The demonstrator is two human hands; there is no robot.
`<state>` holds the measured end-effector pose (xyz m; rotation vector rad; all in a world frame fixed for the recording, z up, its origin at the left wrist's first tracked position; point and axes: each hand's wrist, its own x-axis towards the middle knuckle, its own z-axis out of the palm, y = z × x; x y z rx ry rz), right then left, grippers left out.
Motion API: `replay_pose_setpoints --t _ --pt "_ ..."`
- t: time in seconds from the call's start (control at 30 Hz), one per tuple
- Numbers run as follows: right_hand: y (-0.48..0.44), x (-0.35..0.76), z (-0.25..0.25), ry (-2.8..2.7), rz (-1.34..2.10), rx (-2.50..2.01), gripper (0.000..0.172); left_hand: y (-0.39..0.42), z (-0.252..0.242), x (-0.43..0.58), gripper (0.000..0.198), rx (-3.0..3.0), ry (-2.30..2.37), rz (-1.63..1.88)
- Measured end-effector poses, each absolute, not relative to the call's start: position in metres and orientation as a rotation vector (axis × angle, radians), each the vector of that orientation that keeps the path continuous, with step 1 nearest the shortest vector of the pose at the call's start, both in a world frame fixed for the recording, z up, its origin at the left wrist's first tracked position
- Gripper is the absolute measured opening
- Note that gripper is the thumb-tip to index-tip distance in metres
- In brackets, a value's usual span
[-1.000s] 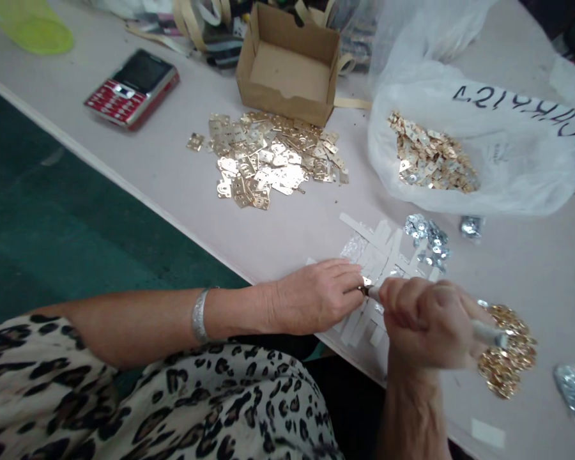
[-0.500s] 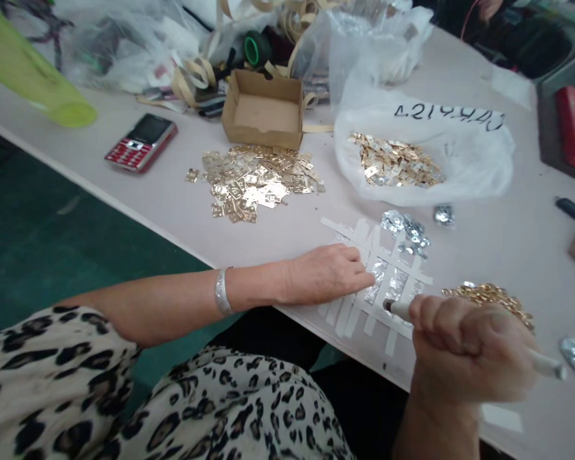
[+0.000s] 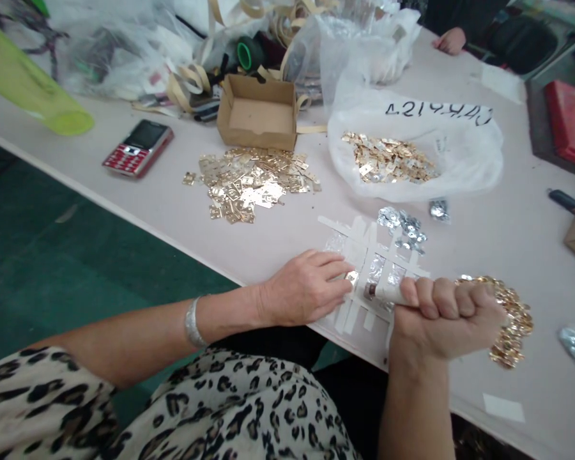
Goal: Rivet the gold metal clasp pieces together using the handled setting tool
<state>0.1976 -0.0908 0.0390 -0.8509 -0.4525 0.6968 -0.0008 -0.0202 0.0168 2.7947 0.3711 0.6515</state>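
My right hand [image 3: 453, 319] is closed in a fist round a white rod-shaped tool [image 3: 390, 294], whose dark tip points left, just above the taped patch. My left hand [image 3: 306, 289] rests at the left of that patch, its fingertips closed on a small shiny metal plate [image 3: 351, 276]. The patch is a grid of white tape strips [image 3: 371, 243] over clear plastic, stuck near the table's front edge. Behind it lies a pile of silver round discs [image 3: 402, 225]. Gold ring-like pieces [image 3: 512, 319] are heaped right of my right hand.
Flat gold plates [image 3: 256, 182] are piled before an open cardboard box [image 3: 259, 115]. A white plastic bag [image 3: 469, 156] holds more plates. A red phone [image 3: 138, 148] lies at left, a red case [image 3: 570, 121] at right. Another person's hand [image 3: 451, 41] rests at the far edge.
My left hand has drawn back left and a small metal plate now shows at its fingertips. My right hand has shifted left with the white tool, uncovering more of the gold heap.
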Motion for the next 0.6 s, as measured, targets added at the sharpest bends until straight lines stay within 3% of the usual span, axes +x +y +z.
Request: replay_pose_setpoints --t 0.23,0.6 --pt "-0.076 0.2 0.02 -0.192 0.754 -0.822 0.043 0.002 0.004 -0.004 0.025 2.901 0.172 0.577" --pt "-0.077 0.191 0.023 -0.322 0.698 -0.874 0.038 0.002 0.0 -0.003 0.026 2.842 0.157 0.586"
